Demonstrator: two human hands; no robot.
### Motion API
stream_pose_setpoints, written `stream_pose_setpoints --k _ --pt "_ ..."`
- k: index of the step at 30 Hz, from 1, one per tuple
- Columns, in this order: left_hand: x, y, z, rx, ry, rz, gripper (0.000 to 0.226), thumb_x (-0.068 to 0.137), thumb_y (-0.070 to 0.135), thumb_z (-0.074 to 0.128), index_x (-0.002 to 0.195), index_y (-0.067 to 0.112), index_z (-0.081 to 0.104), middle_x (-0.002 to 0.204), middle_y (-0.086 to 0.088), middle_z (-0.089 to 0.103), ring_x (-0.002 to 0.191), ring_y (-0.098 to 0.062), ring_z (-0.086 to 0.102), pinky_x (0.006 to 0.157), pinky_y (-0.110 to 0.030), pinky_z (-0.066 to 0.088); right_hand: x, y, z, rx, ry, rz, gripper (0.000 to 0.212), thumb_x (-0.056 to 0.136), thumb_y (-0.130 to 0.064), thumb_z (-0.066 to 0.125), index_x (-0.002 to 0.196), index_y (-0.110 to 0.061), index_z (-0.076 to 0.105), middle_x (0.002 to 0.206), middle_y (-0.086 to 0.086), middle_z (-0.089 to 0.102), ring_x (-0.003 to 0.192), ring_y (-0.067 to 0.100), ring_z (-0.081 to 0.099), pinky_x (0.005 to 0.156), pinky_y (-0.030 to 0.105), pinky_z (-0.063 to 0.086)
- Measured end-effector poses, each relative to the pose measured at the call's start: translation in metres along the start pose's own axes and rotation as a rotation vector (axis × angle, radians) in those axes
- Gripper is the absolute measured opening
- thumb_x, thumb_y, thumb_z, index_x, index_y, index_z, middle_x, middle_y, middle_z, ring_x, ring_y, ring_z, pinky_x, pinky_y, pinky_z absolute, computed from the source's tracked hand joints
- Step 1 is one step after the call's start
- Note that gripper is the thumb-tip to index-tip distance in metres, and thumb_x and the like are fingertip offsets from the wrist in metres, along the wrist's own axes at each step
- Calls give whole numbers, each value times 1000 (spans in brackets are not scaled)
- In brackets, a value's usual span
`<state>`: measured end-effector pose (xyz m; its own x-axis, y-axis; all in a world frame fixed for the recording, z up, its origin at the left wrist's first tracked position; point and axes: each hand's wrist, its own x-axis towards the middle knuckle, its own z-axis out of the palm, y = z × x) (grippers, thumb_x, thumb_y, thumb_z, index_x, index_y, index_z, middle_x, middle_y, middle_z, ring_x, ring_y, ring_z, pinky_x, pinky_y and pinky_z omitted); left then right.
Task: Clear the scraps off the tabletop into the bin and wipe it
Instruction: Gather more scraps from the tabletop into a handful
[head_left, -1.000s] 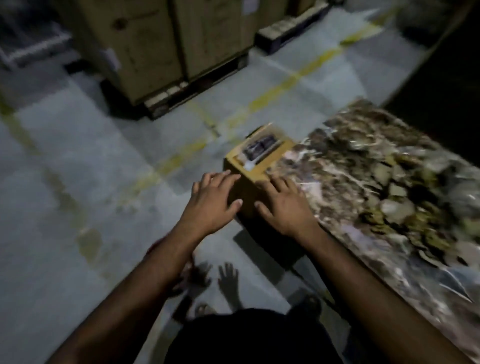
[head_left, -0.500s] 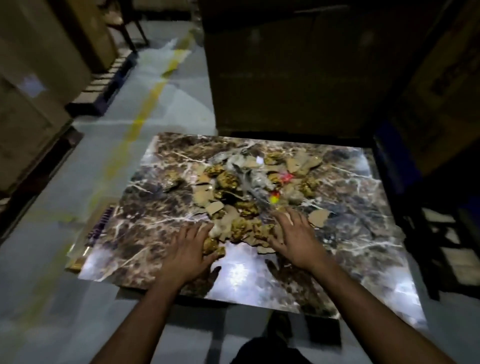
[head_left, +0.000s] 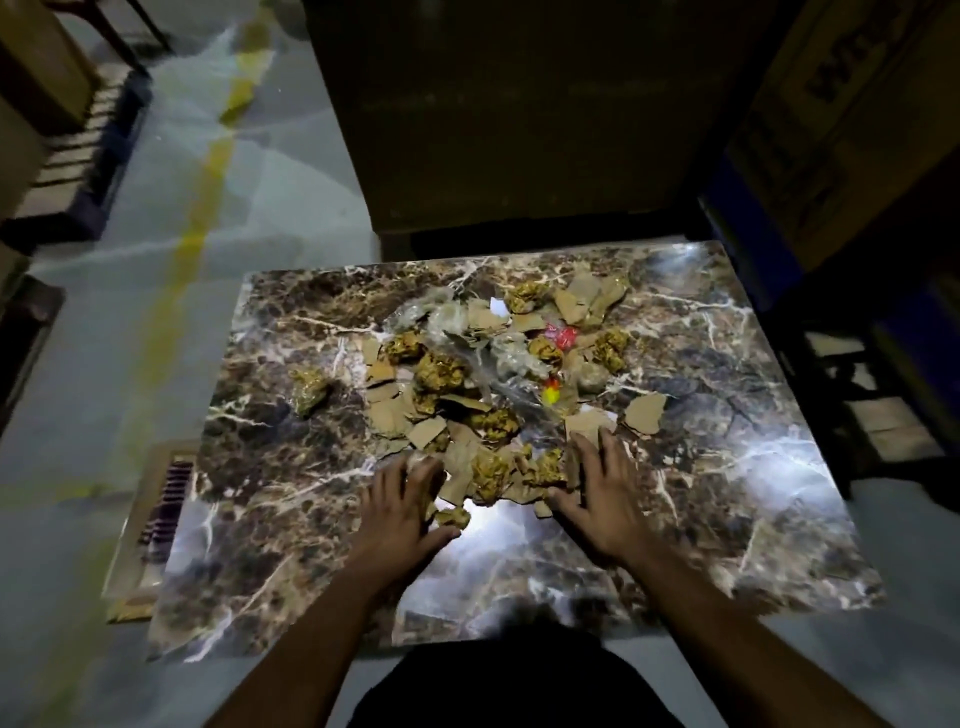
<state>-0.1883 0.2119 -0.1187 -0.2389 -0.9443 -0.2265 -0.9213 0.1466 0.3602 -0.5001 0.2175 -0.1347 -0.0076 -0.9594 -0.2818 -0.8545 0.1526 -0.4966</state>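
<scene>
A heap of scraps (head_left: 483, 374) covers the middle of the marble-patterned tabletop (head_left: 727, 467): torn cardboard pieces, crumpled yellowish wads, clear plastic and a few red and yellow bits. One crumpled wad (head_left: 309, 389) lies apart to the left. My left hand (head_left: 402, 506) lies flat on the table at the heap's near left edge, fingers spread and touching scraps. My right hand (head_left: 602, 486) lies flat at the near right edge, fingers straight against cardboard pieces. The cardboard bin (head_left: 156, 514) stands on the floor at the table's left edge, only partly visible.
A large dark box (head_left: 519, 114) stands right behind the table's far edge. Printed cartons (head_left: 852, 114) are stacked at the far right. Pallets with boxes (head_left: 67, 156) stand at the left, beyond a yellow floor line (head_left: 197, 228).
A second ago both hands rested on the bin beside the table. They moved onto the tabletop and now bracket the near edge of the scrap heap; the view swung over the table.
</scene>
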Motion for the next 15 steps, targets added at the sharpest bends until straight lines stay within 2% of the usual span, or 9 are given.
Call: stream_pose_setpoints --k 5,9,12,15 --pt "20 3 5 7 -37 104 95 86 72 54 160 33 8 160 -10 13 141 -34 21 109 -58 31 1 -47 39 -29 79 72 68 99 -62 26 158 -32 12 170 5 -3 156 32 -3 125 52 5" --pt "22 12 14 -112 13 104 101 86 68 59 161 24 7 162 -7 18 142 -31 26 110 -54 31 -12 -79 48 -23 93 79 65 102 -61 23 158 -31 13 169 4 6 155 28 5 124 51 6" --pt "15 16 16 -205 59 52 106 79 67 67 158 33 7 162 -4 14 144 -31 19 109 -58 29 -15 -78 24 -50 214 66 66 98 -68 18 154 -35 28 166 1 18 150 28 17 120 58 14" --pt "10 16 16 -230 94 15 112 73 72 70 158 43 5 165 -3 4 149 -28 8 111 -61 24 8 -44 -19 22 392 116 61 96 -66 25 146 -34 39 159 2 28 145 29 25 116 64 25"
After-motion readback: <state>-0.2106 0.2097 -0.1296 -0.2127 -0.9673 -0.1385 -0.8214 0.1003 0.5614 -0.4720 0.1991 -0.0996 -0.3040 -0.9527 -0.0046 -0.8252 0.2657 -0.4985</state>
